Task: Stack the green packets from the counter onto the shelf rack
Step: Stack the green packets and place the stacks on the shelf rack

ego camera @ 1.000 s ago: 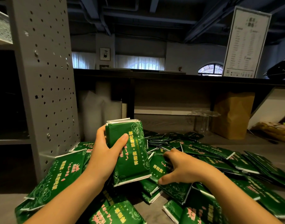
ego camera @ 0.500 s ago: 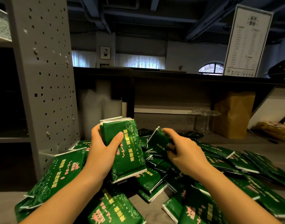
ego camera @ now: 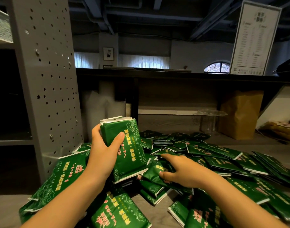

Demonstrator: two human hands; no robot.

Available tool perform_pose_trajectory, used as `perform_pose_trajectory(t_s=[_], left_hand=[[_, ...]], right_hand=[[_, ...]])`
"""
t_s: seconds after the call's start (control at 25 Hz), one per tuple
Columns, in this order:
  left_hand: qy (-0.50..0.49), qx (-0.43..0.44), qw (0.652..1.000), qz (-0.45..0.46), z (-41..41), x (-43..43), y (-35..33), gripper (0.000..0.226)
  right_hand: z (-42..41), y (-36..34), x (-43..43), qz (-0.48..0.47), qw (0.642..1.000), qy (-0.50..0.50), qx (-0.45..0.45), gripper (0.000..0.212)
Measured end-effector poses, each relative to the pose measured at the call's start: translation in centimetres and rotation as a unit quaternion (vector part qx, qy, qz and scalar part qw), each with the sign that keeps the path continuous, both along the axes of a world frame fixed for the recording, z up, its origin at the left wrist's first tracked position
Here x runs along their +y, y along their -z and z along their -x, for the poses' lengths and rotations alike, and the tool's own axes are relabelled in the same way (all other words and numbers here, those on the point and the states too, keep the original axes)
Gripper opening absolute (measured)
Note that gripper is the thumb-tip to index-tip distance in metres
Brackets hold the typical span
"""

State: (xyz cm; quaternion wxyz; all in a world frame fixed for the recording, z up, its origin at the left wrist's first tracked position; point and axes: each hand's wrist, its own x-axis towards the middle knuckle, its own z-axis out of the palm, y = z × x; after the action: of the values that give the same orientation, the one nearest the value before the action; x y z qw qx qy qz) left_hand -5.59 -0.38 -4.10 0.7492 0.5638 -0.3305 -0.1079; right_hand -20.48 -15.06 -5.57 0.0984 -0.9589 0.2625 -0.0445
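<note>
My left hand (ego camera: 103, 155) grips an upright stack of green packets (ego camera: 129, 145) above the counter (ego camera: 264, 143), thumb across its front. My right hand (ego camera: 182, 171) is down in the loose pile of green packets (ego camera: 215, 155), just right of the stack. Its thumb and forefinger pinch one crumpled packet (ego camera: 153, 170) lying in the pile. More packets (ego camera: 58, 175) lean against the foot of the grey perforated shelf rack (ego camera: 47, 79) on the left. The rack's shelves (ego camera: 11, 140) look dark.
A brown paper bag (ego camera: 239, 114) and clear glasses (ego camera: 208, 120) stand at the back of the counter. White rolls (ego camera: 98, 112) sit beside the rack. A dark upper ledge (ego camera: 174, 74) carries a tall menu board (ego camera: 254, 40).
My right hand lifted a packet up to the stack half a second ago, then dropped back into the pile and now pinches another. The held stack moved slightly.
</note>
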Motion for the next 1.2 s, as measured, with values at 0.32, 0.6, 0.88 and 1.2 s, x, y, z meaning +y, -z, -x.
perform_pose_trajectory(t_s=[0.32,0.6,0.88,1.2], left_hand=[[0.02,-0.013,0.999,-0.028,0.6,0.1,0.1,0.044],[0.064,0.049,0.996,-0.044,1.5,0.0,0.2,0.029],[0.097,0.056,0.993,-0.038,3.4,0.2,0.5,0.058],[0.126,-0.023,0.99,-0.056,3.7,0.2,0.8,0.087]], right_hand=[[0.5,-1.9,0.1,-0.048,0.951,0.022,-0.305,0.026],[-0.4,-2.4,4.2,-0.389,0.753,-0.045,-0.529,0.015],[-2.6,0.0,6.2,-0.354,0.784,-0.057,-0.506,0.024],[-2.8,0.5,6.9,-0.385,0.813,-0.063,-0.431,0.061]])
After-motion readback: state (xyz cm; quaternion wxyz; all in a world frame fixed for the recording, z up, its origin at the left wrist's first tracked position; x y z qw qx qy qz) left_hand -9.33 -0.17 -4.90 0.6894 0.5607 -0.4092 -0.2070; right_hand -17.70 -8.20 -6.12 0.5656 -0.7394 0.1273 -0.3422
